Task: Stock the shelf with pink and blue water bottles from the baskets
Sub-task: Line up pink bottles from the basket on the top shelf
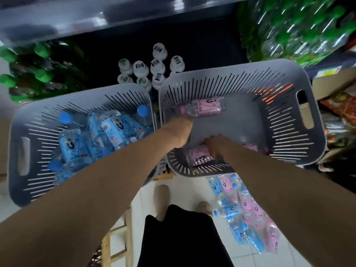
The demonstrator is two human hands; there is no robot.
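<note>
Right hand (213, 146) is gripping a pink bottle (198, 156) at the basket's (240, 64) near edge; left hand (183, 132), grip hidden, is sitting at the crosswise far bottle's (208, 106) cap end.

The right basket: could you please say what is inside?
One pink bottle lies by the far wall; more pink bottles lie nearer, under the left hand and right hand, which hide their count.

The person has bare forearms (100, 176), a black lower garment (183, 239) and pale beige shoes (161, 199).
</note>
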